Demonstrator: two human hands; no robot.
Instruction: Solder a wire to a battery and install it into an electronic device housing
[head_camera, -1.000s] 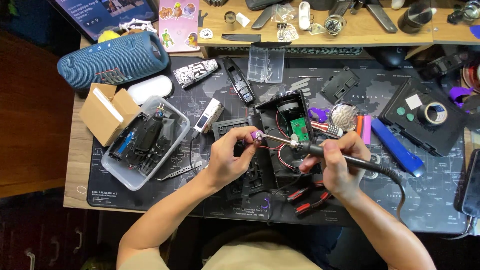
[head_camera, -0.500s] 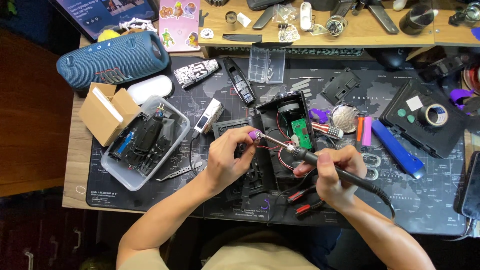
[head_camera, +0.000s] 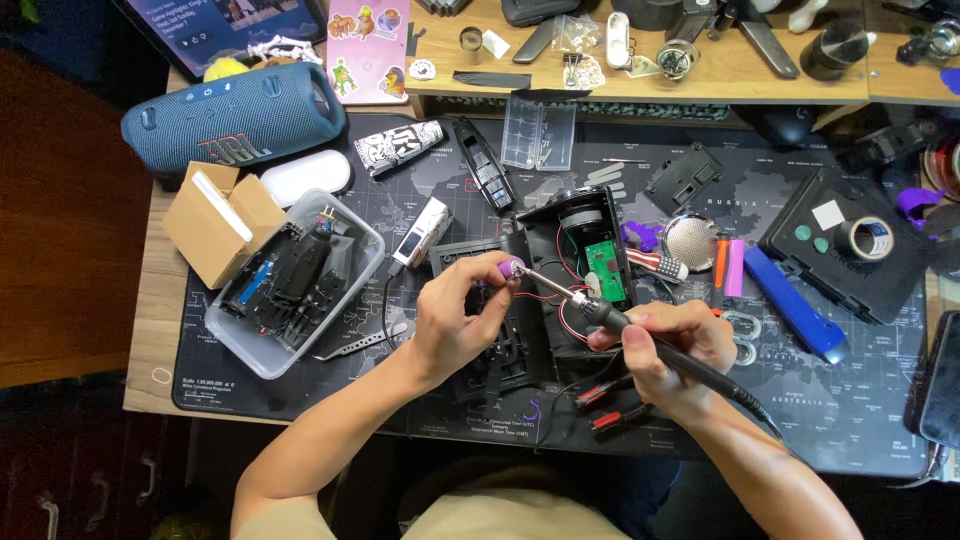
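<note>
My left hand (head_camera: 463, 315) pinches a small purple cylindrical part (head_camera: 511, 268) with wires running from it. My right hand (head_camera: 668, 350) grips a black soldering iron (head_camera: 640, 335) like a pen; its metal tip touches the purple part. Just behind them lies an opened black device housing (head_camera: 575, 215) with a green circuit board (head_camera: 604, 270) and red and black wires inside. Both hands hover over a dark map-printed desk mat (head_camera: 850, 400).
A clear plastic tub (head_camera: 230, 335) of black parts and a small cardboard box (head_camera: 212, 225) sit to the left. A blue cylindrical speaker (head_camera: 235, 115) lies behind them. Red-handled cutters (head_camera: 610, 408) rest near my right wrist. A blue tool (head_camera: 795, 305) and tape roll (head_camera: 862, 238) lie to the right.
My right hand has slid the soldering iron leftward, bringing its tip onto the purple part. My left hand stays in place, holding the part.
</note>
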